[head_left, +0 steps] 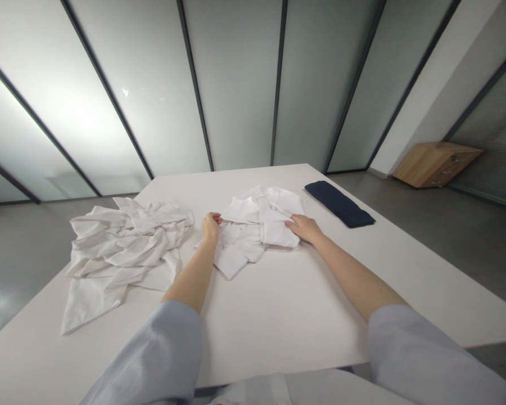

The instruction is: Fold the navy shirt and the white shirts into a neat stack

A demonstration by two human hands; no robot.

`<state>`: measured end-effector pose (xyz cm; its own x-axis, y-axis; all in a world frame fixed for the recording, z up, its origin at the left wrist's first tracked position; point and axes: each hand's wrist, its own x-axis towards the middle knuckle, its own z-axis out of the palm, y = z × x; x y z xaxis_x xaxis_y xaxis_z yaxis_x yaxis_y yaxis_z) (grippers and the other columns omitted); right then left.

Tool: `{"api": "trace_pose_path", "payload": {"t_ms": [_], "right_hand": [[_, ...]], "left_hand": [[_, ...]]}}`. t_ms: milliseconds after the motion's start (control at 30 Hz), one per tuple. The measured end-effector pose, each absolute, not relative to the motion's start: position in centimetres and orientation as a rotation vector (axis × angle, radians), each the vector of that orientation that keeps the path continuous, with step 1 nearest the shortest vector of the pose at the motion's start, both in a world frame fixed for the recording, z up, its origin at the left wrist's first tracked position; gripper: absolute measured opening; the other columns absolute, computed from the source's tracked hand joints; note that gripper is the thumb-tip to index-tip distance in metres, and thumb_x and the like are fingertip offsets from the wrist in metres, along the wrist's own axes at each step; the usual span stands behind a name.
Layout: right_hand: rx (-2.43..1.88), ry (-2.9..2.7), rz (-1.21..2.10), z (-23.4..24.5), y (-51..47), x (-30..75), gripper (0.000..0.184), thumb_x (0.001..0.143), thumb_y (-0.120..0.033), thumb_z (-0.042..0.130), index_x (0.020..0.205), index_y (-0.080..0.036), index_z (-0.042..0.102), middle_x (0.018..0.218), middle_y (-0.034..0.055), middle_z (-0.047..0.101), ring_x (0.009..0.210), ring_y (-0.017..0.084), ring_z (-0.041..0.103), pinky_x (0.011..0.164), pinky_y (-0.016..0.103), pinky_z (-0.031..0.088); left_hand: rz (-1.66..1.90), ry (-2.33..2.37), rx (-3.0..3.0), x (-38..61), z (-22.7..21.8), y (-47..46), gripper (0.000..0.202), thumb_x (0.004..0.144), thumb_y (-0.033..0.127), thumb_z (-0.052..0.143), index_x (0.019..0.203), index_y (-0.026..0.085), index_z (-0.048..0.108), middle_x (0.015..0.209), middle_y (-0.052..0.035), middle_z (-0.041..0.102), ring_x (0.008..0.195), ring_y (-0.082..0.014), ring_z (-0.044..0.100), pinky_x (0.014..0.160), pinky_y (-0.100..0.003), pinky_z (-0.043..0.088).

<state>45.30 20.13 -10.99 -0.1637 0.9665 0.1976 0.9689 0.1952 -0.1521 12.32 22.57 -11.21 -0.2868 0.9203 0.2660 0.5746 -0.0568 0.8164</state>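
A white shirt (240, 242) lies partly folded near the middle of the table, its right part doubled over into a neat layer and its left part spread out. My left hand (212, 226) is at the shirt's left edge, fingers curled together on the cloth. On the opposite side, my right hand (307, 228) rests on the folded layer with its fingers stretched out over the fabric. The undersides of both hands are hidden.
A crumpled heap of white cloth (130, 242) covers the table's left side. At the right lies a folded dark navy cloth (339, 203). The white table (287, 315) faces frosted glass panels (236, 84). A wooden cabinet (436, 163) stands on the floor at far right.
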Motion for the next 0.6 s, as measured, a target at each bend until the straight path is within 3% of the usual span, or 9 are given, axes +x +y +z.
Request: {"api": "trace_pose_path", "payload": {"t_ms": [200,333,467,600], "right_hand": [[-2.009,-2.141,-0.031,-10.3,19.7,45.0,0.041,0.094,-0.048,0.040,0.105,-0.020,0.068,0.121,0.0129,0.066,0.111,0.029,0.059,0.087,0.040,0.043],[-2.111,-2.137,-0.115,-9.8,19.3,44.7,0.044,0.094,-0.048,0.039,0.103,-0.017,0.069,0.119,0.0169,0.066,0.109,0.032,0.059,0.087,0.045,0.042],[-2.036,-2.264,-0.192,-9.2,18.8,44.0,0.041,0.093,-0.042,0.043,0.104,-0.013,0.070,0.113,0.0210,0.066,0.105,0.032,0.061,0.083,0.040,0.043],[-1.808,-2.448,-0.058,-8.7,17.7,41.8,0.034,0.093,-0.041,0.047,0.097,-0.015,0.069,0.103,0.0168,0.069,0.094,0.027,0.064,0.078,0.032,0.043]], "left_hand": [[1.339,1.926,1.539,12.1,-10.3,21.9,0.044,0.085,0.029,0.023,0.086,0.017,0.066,0.075,-0.0071,0.067,0.077,-0.0183,0.063,0.067,-0.028,0.048],[0.945,1.892,1.987,14.7,-9.1,20.3,0.037,0.088,0.038,0.035,0.076,0.019,0.064,0.074,-0.0060,0.068,0.076,-0.0203,0.063,0.069,-0.030,0.046],[0.378,1.845,2.247,17.8,-8.5,18.6,0.053,0.093,0.056,0.030,0.086,0.019,0.067,0.092,-0.0122,0.072,0.093,-0.0255,0.067,0.080,-0.035,0.048],[0.188,1.894,2.289,19.2,-7.9,18.4,0.068,0.094,0.063,0.015,0.111,0.020,0.065,0.113,-0.0168,0.068,0.109,-0.0287,0.063,0.091,-0.044,0.046]]}}
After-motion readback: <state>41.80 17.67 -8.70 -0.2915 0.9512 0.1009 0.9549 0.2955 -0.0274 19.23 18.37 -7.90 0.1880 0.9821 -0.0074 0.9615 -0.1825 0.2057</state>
